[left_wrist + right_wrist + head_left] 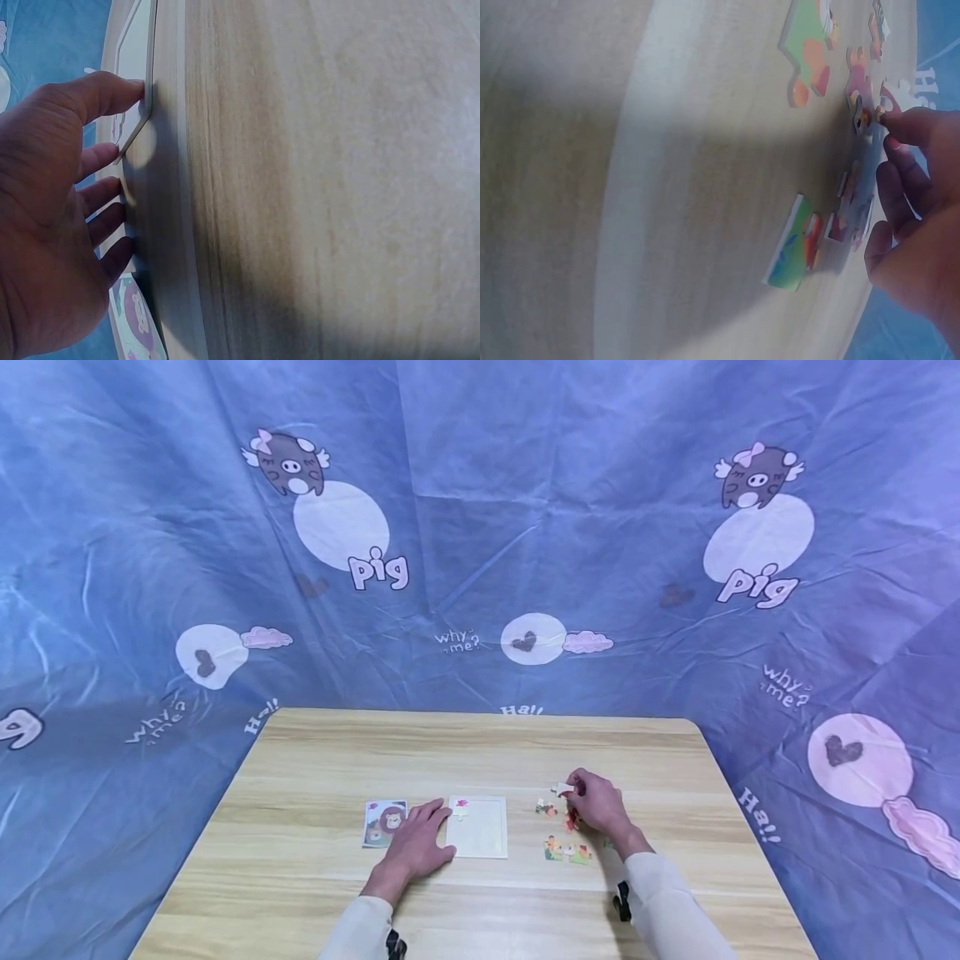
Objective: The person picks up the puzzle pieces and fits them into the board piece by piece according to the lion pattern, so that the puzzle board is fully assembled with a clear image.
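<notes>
A white puzzle tray (483, 839) lies mid-table, with a piece showing a pink shape (461, 805) in its upper left corner. My left hand (420, 845) rests at the tray's left side, thumb and index fingertip touching its edge, the other fingers loosely bent. Over the loose pieces, my right hand (600, 802) pinches a puzzle piece (562, 788) between thumb and fingers; it looks pale from the head and shows some red in the right wrist view. Several colourful puzzle pieces (567, 850) lie beneath and around that hand, some partly hidden by it.
Left of the tray is a picture card (373, 837) with a lion on it, partly covered by my left hand. A green puzzle piece (787, 255) lies close to the right hand. Blue printed cloth (465, 552) hangs behind the wooden table (337, 752).
</notes>
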Tool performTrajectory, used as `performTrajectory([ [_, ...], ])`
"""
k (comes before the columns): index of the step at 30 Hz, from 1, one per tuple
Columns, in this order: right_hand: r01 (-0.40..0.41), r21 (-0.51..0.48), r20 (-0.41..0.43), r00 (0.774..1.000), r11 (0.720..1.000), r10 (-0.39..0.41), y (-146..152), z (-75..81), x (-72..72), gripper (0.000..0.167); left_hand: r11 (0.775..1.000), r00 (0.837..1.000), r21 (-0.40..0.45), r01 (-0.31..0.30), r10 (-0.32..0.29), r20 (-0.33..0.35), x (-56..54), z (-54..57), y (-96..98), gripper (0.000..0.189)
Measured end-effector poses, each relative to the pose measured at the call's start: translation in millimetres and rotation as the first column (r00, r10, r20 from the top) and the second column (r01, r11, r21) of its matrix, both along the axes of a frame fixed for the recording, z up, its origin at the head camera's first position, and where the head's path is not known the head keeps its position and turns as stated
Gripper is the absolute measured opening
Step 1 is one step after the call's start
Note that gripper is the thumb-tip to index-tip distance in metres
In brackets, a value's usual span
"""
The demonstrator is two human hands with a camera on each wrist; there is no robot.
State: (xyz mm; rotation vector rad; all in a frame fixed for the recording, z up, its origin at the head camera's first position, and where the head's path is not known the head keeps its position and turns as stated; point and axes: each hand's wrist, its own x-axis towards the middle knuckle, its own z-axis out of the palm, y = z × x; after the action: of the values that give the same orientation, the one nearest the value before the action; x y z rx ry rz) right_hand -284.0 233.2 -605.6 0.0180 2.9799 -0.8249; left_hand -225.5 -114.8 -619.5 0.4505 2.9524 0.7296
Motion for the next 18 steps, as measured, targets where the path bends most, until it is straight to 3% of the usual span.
performTrajectory([
  [10,0.010,-0.125,-0.074,0.997,0.992,-0.019,2.3,-2.8,1.7,0.011,1.000,1.000,-0.007,0.006,-0.006,-0.015,0.1,0.2,1.0,0.065],
  [18,0.044,-0.303,-0.025,0.998,0.952,-0.054,-9.4,5.0,4.7,0.013,1.000,1.000,-0.007,0.003,-0.003,-0.021,1.2,1.6,1.2,0.065],
])
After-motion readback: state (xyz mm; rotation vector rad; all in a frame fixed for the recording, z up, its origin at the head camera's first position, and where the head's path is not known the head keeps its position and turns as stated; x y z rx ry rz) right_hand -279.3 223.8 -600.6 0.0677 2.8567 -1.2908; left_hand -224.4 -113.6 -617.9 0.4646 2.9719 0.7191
